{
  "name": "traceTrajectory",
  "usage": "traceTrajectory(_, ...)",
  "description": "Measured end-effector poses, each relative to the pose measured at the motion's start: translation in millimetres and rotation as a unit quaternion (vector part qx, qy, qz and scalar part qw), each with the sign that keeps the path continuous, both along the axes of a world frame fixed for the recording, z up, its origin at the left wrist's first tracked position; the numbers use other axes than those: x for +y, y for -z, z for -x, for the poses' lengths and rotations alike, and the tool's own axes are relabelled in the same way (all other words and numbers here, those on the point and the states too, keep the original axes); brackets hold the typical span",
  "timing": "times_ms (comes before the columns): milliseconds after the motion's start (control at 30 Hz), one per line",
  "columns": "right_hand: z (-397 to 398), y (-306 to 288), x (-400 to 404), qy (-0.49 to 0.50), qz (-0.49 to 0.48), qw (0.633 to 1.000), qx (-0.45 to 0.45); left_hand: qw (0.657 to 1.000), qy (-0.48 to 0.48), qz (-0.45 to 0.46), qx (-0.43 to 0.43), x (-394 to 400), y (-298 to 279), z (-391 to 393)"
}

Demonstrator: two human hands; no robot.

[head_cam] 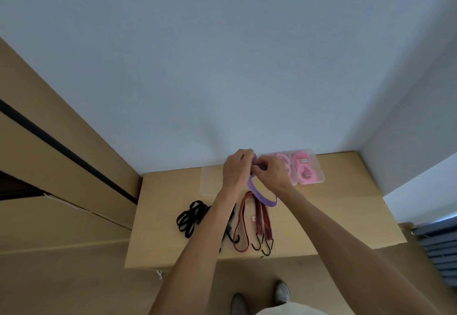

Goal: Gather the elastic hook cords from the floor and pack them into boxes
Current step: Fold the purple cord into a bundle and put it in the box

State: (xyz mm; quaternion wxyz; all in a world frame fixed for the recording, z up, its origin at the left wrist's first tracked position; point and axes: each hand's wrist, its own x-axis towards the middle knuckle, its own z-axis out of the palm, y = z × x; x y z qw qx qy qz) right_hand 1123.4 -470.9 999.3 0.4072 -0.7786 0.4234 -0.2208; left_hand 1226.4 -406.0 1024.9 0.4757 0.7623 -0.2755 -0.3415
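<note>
1. Head view: both hands meet above the far part of a light wooden bench (346,215) that stands against a pale wall.
2. The left hand (236,167) has its fingers curled around the upper end of a flat purple cord (259,197).
3. The right hand (270,172) pinches the same purple cord just beside the left hand; the cord's loop hangs down between the 2 wrists.
4. Red-and-black hook cords (258,220) lie on the bench below the hands, their black hooks near the front edge.
5. A tangle of black cords (190,217) lies to the left of the left forearm.
6. A clear plastic box (319,170) at the back of the bench holds coiled pink cords (305,168).
7. A clear lid (210,180) lies flat by the left hand.
8. 2 shoes (282,292) show on the floor below.
</note>
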Motion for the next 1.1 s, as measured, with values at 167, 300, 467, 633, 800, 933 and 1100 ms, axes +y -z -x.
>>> traceTrajectory(167, 1.5, -4.0, -4.9, 0.019, -0.047, 0.998, -0.025, 1.0, -0.01, 0.007, -0.007, 1.7, 3.6, -7.1)
traceTrajectory(300, 7.8, -8.0, -4.7, 0.003, -0.112, 0.992, -0.051, 0.99, -0.041, 0.025, -0.136, 4.5, 3.5, -9.3)
traceTrajectory(467, 14.2, -1.2, -3.5, -0.1, -0.112, 0.979, 0.136, 0.94, -0.156, 0.008, -0.303, 8.9, 2.5, -21.9)
traceTrajectory(633, 22.6, 9.9, -2.2, -0.056, -0.117, 0.958, 0.257, 0.989, -0.064, 0.068, -0.119, 4.0, 1.0, -24.5)
traceTrajectory(800, 13.0, -24.8, 6.3, 0.044, -0.081, 0.996, -0.011, 0.99, -0.004, 0.121, 0.075, -2.5, -5.2, -12.2)
traceTrajectory(933, 6.6, -45.2, 3.0, -0.014, -0.208, 0.969, -0.129, 0.981, 0.003, 0.139, 0.133, -2.9, -14.5, -17.7)
traceTrajectory(1100, 1.0, -37.5, 4.9, 0.043, -0.096, 0.989, -0.107, 0.991, -0.014, 0.11, 0.079, 2.1, -19.6, -17.5)
